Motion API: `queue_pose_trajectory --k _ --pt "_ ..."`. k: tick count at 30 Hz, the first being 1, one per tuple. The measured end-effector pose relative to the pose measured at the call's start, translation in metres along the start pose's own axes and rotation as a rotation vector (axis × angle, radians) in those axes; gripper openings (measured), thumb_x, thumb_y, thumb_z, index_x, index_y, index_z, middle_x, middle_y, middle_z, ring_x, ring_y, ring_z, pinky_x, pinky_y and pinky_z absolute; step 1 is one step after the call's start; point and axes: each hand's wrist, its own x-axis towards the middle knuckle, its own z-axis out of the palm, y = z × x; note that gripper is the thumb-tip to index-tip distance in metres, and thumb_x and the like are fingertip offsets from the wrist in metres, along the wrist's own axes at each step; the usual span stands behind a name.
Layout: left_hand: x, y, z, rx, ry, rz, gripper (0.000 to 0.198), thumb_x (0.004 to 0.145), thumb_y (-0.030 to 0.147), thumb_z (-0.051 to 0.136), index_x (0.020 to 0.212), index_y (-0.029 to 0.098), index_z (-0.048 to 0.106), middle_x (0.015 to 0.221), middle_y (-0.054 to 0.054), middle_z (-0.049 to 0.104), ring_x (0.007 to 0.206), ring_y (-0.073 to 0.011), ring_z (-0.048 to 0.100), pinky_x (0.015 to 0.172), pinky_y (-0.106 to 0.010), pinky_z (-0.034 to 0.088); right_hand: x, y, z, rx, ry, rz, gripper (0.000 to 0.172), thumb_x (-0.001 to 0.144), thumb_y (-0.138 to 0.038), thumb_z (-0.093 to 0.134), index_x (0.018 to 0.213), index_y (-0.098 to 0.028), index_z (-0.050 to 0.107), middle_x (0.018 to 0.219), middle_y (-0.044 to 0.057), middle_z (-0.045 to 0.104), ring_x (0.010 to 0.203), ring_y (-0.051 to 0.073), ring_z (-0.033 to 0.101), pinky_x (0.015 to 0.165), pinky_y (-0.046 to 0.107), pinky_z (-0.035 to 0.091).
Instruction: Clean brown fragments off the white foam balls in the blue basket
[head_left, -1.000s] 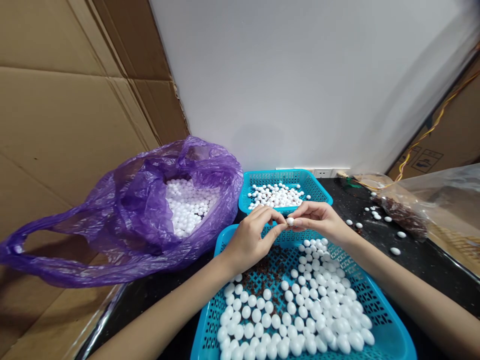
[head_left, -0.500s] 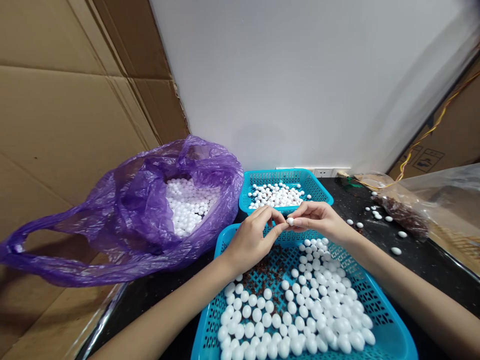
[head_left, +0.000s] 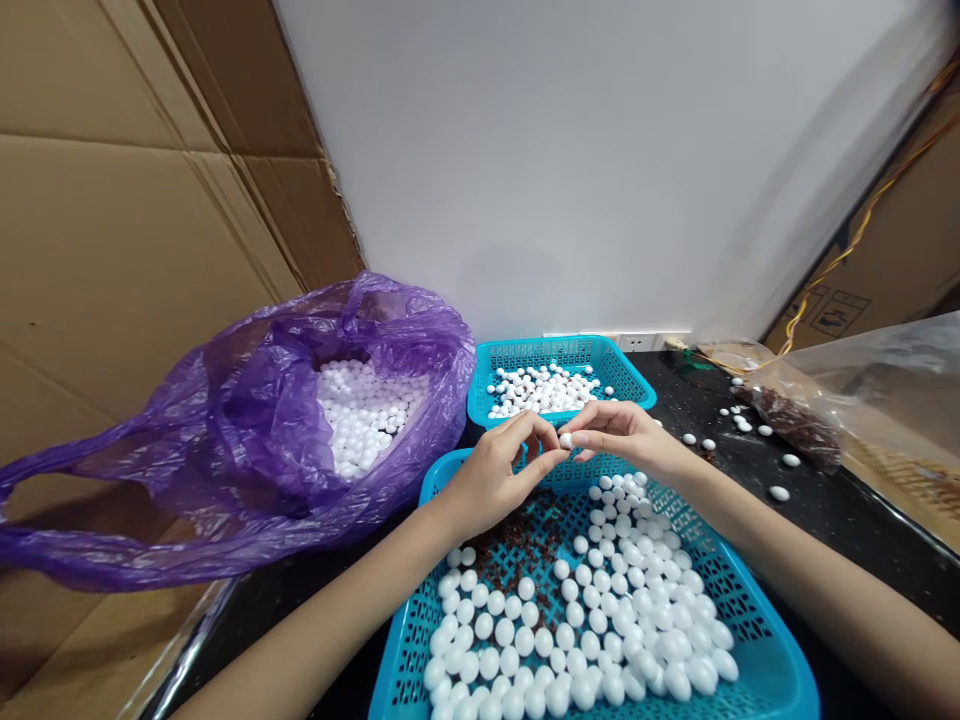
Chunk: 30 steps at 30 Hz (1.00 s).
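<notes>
- At the centre of the frame: left hand (head_left: 489, 482), closed in a pinch, thumb and forefinger tips on a small white ball (head_left: 566, 440).
- Just to its right: right hand (head_left: 628, 436), fingers curled, gripping the same ball from the other side, with the fingertips of both hands meeting at it.
- Small white ball held in the air, over the far edge of the near blue basket (head_left: 761, 645) and just in front of the far blue basket (head_left: 555, 346).
- Both forearms stretched up from the bottom of the frame, the left from the lower left and the right from the lower right, crossing above the near blue basket.
- In the near blue basket, lower centre: loose white balls (head_left: 600, 620) heaped toward the right and the near side, and a patch of brown crumbs (head_left: 517, 545) on the mesh below the left hand.
- In the far blue basket, above the hands: a thin layer of more white pieces.
- At the left of the frame: purple plastic bag (head_left: 240, 450), mouth open, filled with white balls and touching the left sides of both baskets.
- At the right edge: clear plastic bag (head_left: 892, 390) with brown matter in its near corner.
- Between that bag and the baskets: a few stray white pieces (head_left: 780, 493) scattered on the black tabletop (head_left: 832, 530).
- Behind everything: white wall (head_left: 562, 150), with cardboard sheets (head_left: 112, 250) leaning at upper left and a yellow wire (head_left: 851, 235) running down at upper right.
</notes>
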Motion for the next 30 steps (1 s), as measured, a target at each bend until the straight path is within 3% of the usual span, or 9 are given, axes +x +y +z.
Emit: queue_pose_trajectory --k 7,13,18,21,26,30 --pt "-0.0015 -0.0011 0.0004 -0.013 -0.024 -0.084 0.016 0.083 0.027 0.059 0.088 0.019 0.047 0.073 0.004 0.05 0.061 -0.0091 0.049 0.055 -0.021 0.039 0.0022 0.0031 -0.0027 -0.003 0.051 -0.029 0.012 0.077 -0.028 0.07 0.085 -0.019 0.068 0.075 0.002 0.067 0.069 0.012 0.062 0.057 0.021 0.05" --pt "-0.0016 0.0003 -0.0005 -0.056 -0.052 -0.084 0.012 0.084 0.023 0.055 0.093 0.019 0.048 0.086 0.0 0.058 0.066 -0.0097 0.055 0.054 -0.02 0.039 0.0019 0.0038 -0.0028 0.003 0.028 -0.037 0.011 0.079 -0.027 0.069 0.086 -0.019 0.067 0.075 0.001 0.065 0.069 0.011 0.061 0.056 0.02 0.05" --pt "-0.002 0.0014 -0.0015 -0.12 -0.126 -0.16 0.016 0.093 0.031 0.042 0.097 0.017 0.05 0.058 0.004 0.061 0.046 -0.0082 0.049 0.049 -0.02 0.037 0.0017 0.0047 -0.0037 0.017 0.051 -0.044 0.012 0.078 -0.028 0.069 0.085 -0.019 0.065 0.078 0.002 0.064 0.069 0.012 0.06 0.055 0.02 0.05" --pt "-0.0018 0.0007 -0.002 -0.073 -0.09 -0.163 0.021 0.093 0.032 0.04 0.088 0.017 0.054 0.058 0.003 0.06 0.05 -0.0088 0.051 0.051 -0.02 0.038 0.0009 0.004 -0.0026 0.018 0.042 -0.042 0.015 0.076 -0.027 0.072 0.086 -0.02 0.064 0.077 0.001 0.063 0.071 0.012 0.06 0.056 0.021 0.05" --pt "-0.0001 -0.0011 -0.0016 0.008 0.029 -0.1 0.008 0.086 0.02 0.048 0.087 0.018 0.055 0.081 0.001 0.061 0.063 -0.0096 0.053 0.054 -0.02 0.039 -0.001 0.0012 0.0001 0.002 0.044 -0.009 0.02 0.072 -0.027 0.075 0.086 -0.021 0.062 0.08 0.001 0.061 0.071 0.012 0.058 0.057 0.022 0.051" --pt "0.0001 0.0009 -0.0017 0.023 0.051 -0.077 0.005 0.085 0.022 0.052 0.085 0.017 0.055 0.08 0.001 0.059 0.06 -0.0078 0.051 0.051 -0.019 0.038 -0.0019 -0.0002 0.0006 0.018 0.029 -0.024 0.019 0.073 -0.025 0.074 0.088 -0.021 0.064 0.083 0.001 0.062 0.074 0.012 0.058 0.058 0.022 0.05"
